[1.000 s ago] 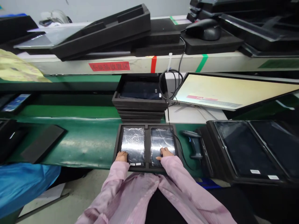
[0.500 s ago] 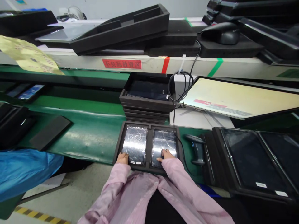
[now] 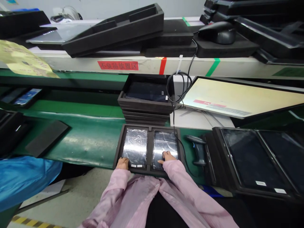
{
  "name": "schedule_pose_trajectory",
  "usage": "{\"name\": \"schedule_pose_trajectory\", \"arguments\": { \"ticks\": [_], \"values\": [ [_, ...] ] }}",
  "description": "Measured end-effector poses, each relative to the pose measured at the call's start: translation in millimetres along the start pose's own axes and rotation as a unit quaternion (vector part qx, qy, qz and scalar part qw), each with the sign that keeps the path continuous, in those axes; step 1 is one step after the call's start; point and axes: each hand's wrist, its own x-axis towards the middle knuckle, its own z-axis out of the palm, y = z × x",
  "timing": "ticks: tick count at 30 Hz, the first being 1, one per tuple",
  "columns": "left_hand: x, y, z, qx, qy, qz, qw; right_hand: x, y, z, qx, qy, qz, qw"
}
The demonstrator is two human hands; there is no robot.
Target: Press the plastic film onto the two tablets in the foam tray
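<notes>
A black foam tray point(image 3: 149, 148) lies on the green mat in front of me, with two compartments side by side. In the left one sits a film-covered flat screen panel point(image 3: 135, 147) with two small white labels at its lower edge. The right compartment holds a similar film-covered panel point(image 3: 165, 144). My left hand point(image 3: 123, 163) is curled over the tray's left rim, its fingertips by the left panel's lower corner. Resting on the right panel's lower part is my right hand point(image 3: 168, 156), thumb and fingers apart; its fingertips are partly hidden.
Behind the tray stands a stack of foam trays point(image 3: 146, 106) with dark panels on top. To the right are a barcode scanner point(image 3: 199, 150), its cable, and a tray of larger panels point(image 3: 249, 158). A tilted monitor point(image 3: 237, 98) and a shelf point(image 3: 78, 63) stand behind; blue cloth point(image 3: 26, 177) lies left.
The view has shifted slightly, so most things appear a little further left. Both hands stay at nearly the same places on the tray and right panel.
</notes>
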Motion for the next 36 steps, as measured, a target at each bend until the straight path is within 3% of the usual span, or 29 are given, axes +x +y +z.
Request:
{"name": "schedule_pose_trajectory", "arguments": {
  "ticks": [4, 6, 11, 18, 24, 26, 31, 36],
  "values": [
    [-2, 28, 19.8, -0.006, 0.022, 0.08, 0.997, 3, 1, 2, 0.005, -0.003, 0.0, 1.0],
    [-6, 22, 20.6, 0.0, 0.052, 0.09, 0.995, 6, 3, 5, 0.005, -0.006, 0.001, 1.0],
    [-13, -18, 9.0, 0.023, 0.11, 0.045, 0.993, 17, 9, 16, -0.004, -0.009, 0.004, 1.0],
    [-11, 27, 27.3, 0.003, 0.127, 0.124, 0.984, 20, 11, 18, -0.006, -0.015, 0.0, 1.0],
    [-11, -19, 11.0, 0.026, 0.149, 0.056, 0.987, 19, 12, 20, -0.007, -0.008, 0.002, 1.0],
    [-10, -18, 13.1, 0.024, 0.15, 0.062, 0.986, 20, 12, 22, -0.006, -0.005, 0.004, 1.0],
    [-9, 11, 27.5, 0.0, 0.142, 0.132, 0.981, 19, 10, 19, -0.007, -0.012, 0.005, 1.0],
    [-12, -4, 20.4, 0.002, 0.164, 0.113, 0.98, 18, 8, 15, -0.002, -0.02, 0.001, 1.0]
  ]
}}
